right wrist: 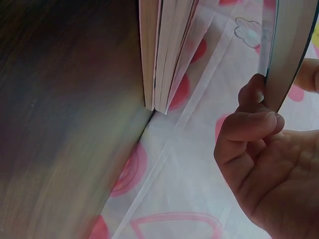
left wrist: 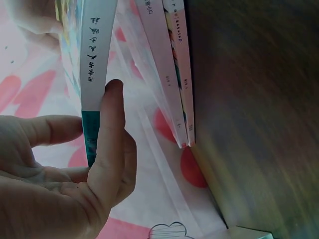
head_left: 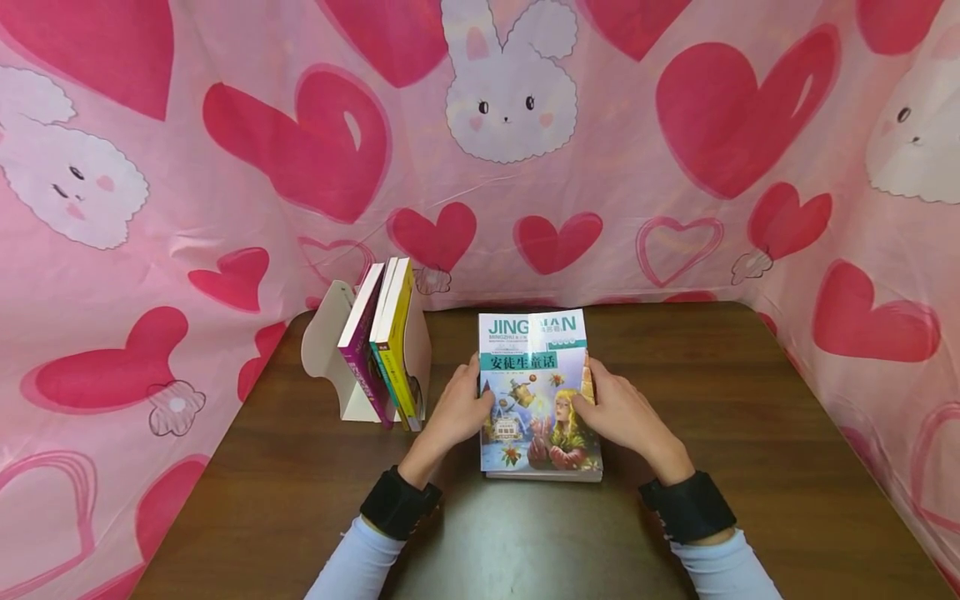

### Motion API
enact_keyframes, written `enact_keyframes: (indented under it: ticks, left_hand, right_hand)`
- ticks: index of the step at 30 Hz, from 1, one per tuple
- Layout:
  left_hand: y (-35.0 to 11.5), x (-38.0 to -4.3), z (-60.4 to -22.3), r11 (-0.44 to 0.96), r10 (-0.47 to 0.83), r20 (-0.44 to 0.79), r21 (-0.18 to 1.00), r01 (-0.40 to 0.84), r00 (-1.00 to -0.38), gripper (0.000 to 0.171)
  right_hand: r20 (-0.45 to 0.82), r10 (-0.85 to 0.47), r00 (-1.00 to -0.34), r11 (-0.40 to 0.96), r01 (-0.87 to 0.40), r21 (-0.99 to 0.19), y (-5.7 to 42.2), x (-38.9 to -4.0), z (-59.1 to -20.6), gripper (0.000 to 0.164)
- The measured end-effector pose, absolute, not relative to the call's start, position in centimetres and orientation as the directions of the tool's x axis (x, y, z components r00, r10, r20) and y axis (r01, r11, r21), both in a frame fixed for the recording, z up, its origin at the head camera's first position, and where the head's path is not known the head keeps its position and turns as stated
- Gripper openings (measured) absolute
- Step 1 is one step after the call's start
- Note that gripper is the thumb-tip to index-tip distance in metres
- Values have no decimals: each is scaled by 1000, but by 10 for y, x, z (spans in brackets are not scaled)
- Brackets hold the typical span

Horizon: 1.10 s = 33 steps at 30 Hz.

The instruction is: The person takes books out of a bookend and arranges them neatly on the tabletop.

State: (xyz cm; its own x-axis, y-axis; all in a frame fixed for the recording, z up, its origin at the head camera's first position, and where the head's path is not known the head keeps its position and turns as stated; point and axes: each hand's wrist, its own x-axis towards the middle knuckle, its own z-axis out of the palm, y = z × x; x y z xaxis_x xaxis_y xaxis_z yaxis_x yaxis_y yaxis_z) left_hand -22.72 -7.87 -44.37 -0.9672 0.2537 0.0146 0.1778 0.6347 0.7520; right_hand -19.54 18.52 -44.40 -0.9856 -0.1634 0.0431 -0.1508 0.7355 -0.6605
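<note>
Both hands hold a paperback storybook (head_left: 525,425) with a teal and white title area and a painted blonde girl on the cover. My left hand (head_left: 459,407) grips its left edge, thumb over the cover. On the opposite edge, my right hand (head_left: 628,412) does the same. The left wrist view shows the white and teal spine (left wrist: 94,59) between thumb and fingers, raised over two stacked books (left wrist: 162,64) lying flat on the table. From the right wrist, the held book's page edges (right wrist: 289,50) appear above the same stack (right wrist: 169,55).
Left of the hands stands a white bookend (head_left: 326,346) with a purple book (head_left: 363,350), a teal-spined book (head_left: 384,358) and a yellow book (head_left: 399,342) leaning in it. The brown wooden table (head_left: 750,433) meets a pink heart-print cloth (head_left: 622,242) at the back and sides.
</note>
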Motion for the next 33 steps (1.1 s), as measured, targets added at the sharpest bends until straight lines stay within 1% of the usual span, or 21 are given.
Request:
enact_keyframes:
  ticks: [9, 18, 21, 30, 33]
  left_hand:
    - [-75, -233, -450, 677, 254, -18, 718, 164, -967, 69]
    - [-71, -239, -454, 689, 284, -35, 702, 179, -958, 67]
    - [-70, -240, -454, 689, 290, -51, 704, 172, -956, 67]
    - [-71, -239, -463, 711, 327, -63, 674, 201, -943, 66]
    - [-71, -239, -464, 721, 340, -81, 662, 204, -937, 65]
  right_hand:
    - [6, -174, -985, 728, -133, -673, 187, -197, -447, 80]
    - [-13, -180, -984, 736, -125, -666, 190, -202, -450, 80]
    - [-13, -180, -984, 740, -127, -660, 191, -203, -450, 79]
    - [-11, -181, -984, 750, -130, -648, 190, -202, -455, 69]
    - [-19, -187, -982, 751, -130, -647, 191, -202, -458, 69]
